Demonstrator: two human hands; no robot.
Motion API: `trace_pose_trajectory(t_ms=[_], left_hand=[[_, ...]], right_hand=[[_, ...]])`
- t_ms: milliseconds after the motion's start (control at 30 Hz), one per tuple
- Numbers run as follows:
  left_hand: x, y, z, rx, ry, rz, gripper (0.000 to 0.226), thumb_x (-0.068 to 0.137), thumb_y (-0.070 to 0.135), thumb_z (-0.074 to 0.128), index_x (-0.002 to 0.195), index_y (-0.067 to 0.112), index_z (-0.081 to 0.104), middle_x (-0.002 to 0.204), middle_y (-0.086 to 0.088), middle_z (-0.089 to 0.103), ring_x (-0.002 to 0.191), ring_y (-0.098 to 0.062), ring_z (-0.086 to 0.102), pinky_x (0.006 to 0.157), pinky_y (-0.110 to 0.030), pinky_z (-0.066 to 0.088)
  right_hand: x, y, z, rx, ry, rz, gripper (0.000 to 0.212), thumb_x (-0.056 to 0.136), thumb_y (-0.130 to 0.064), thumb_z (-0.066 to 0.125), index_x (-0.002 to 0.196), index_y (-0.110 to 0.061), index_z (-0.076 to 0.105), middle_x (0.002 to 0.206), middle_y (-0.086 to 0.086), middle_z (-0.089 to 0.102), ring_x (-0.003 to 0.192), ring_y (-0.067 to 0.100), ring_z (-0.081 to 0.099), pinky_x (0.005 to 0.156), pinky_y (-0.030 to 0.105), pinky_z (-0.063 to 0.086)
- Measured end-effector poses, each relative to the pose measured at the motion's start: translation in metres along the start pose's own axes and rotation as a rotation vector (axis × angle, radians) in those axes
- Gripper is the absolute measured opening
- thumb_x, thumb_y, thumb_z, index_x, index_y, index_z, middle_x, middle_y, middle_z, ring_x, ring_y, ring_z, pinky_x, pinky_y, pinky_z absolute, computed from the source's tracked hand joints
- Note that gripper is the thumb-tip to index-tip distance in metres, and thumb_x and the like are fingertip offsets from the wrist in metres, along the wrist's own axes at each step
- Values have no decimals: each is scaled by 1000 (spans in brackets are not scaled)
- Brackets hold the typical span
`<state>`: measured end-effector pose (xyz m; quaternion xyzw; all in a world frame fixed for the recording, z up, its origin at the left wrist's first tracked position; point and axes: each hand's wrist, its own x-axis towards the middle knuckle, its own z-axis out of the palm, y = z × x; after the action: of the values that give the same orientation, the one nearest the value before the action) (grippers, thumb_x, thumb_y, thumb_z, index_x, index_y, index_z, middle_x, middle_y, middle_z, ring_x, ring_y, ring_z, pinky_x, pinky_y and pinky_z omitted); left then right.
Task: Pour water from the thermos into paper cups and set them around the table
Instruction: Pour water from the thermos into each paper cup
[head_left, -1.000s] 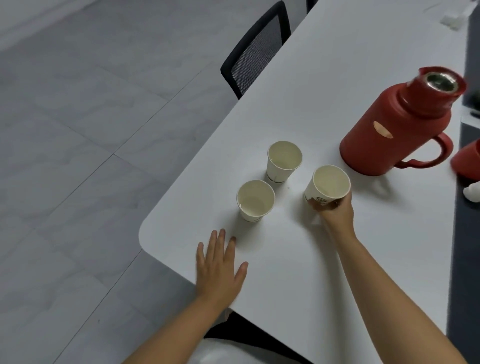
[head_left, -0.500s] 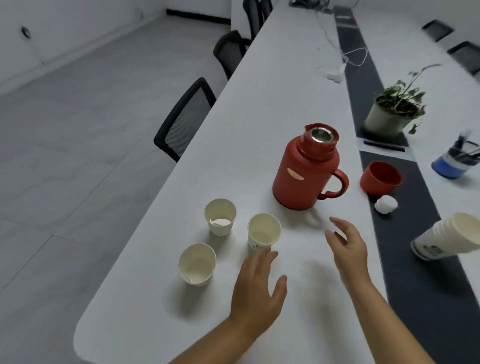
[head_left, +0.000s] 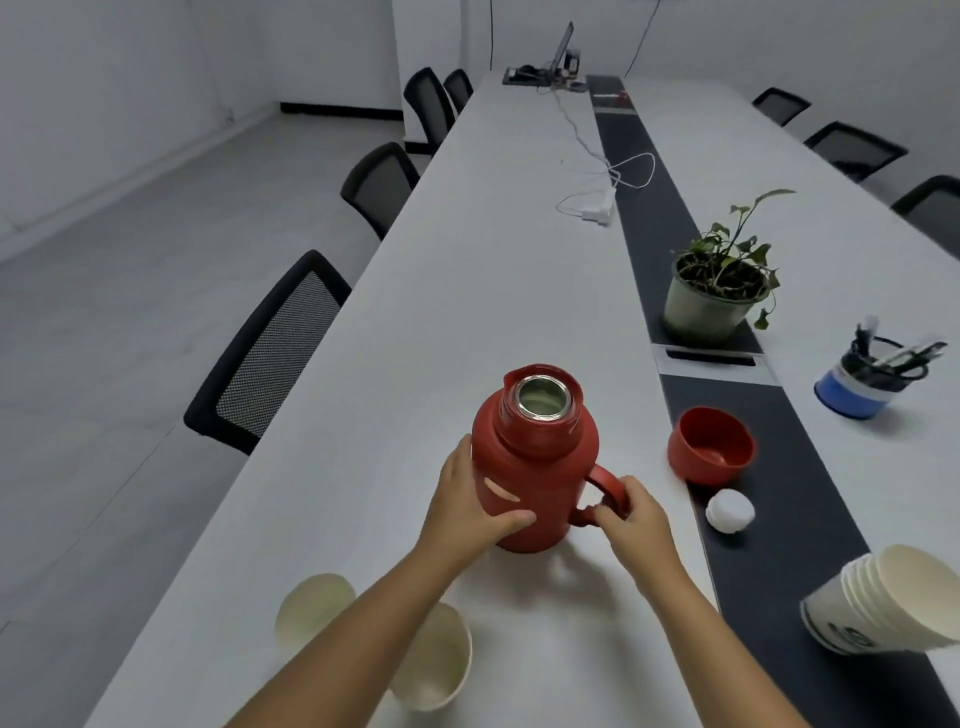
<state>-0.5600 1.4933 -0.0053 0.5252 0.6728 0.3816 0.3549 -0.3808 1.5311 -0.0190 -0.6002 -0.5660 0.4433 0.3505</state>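
The red thermos (head_left: 535, 467) stands upright on the white table (head_left: 493, 291), its steel mouth uncapped. My left hand (head_left: 467, 512) wraps the thermos body from the left, thumb across its front. My right hand (head_left: 631, 522) grips the handle on the right side. Two paper cups show near the front edge: one (head_left: 311, 608) left of my left forearm, another (head_left: 436, 660) partly hidden under that forearm. A third cup is out of sight.
The red thermos lid (head_left: 710, 451) lies mouth-up beside a white stopper (head_left: 729, 511) on the dark centre strip. A sideways stack of paper cups (head_left: 883, 605) lies at right. A potted plant (head_left: 719, 283), blue pen holder (head_left: 857, 382), cables and black chairs (head_left: 270, 353) surround the table.
Both hands have left the cups and reached forward onto the thermos, the left onto its body and the right onto its handle. My view has tilted up along the table.
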Motion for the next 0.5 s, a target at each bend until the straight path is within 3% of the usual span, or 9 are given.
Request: trace_pose_trajectory(t_ms=[67, 167, 333, 433, 500], left_hand=[[13, 2, 1, -83, -44, 25, 85, 47, 30, 79, 111, 52, 28, 119, 25, 44, 109, 7, 46, 77, -1, 37], [21, -2, 5, -174, -64, 47, 88, 43, 24, 78, 110, 50, 28, 116, 29, 40, 102, 23, 43, 73, 5, 37], [15, -2, 11, -246, -16, 61, 89, 39, 21, 80, 110, 44, 32, 114, 26, 42, 101, 23, 44, 76, 4, 38], [-6, 2, 15, -293, 11, 54, 86, 37, 27, 80, 108, 42, 35, 112, 23, 46, 98, 22, 46, 73, 4, 37], [-24, 5, 20, -339, 37, 48, 86, 34, 37, 78, 109, 42, 36, 112, 23, 48, 100, 19, 47, 75, 3, 38]], right_hand=[[9, 0, 3, 87, -7, 42, 32, 71, -2, 56, 49, -23, 46, 49, -6, 45, 66, 40, 56, 65, 43, 45], [11, 0, 11, 171, 35, 46, 21, 57, -13, 49, 38, -22, 49, 37, -8, 44, 57, 27, 48, 64, 49, 48], [2, 1, 11, 229, 87, 4, 20, 54, -11, 46, 36, -21, 46, 35, -7, 39, 43, 7, 32, 57, 39, 41], [-12, -2, -1, 181, 104, -23, 15, 52, -11, 47, 38, -16, 45, 37, -4, 39, 45, 8, 34, 56, 39, 39], [-23, -6, -13, 141, 108, -43, 11, 51, -10, 48, 40, -10, 44, 39, -2, 38, 50, 21, 36, 57, 41, 39]])
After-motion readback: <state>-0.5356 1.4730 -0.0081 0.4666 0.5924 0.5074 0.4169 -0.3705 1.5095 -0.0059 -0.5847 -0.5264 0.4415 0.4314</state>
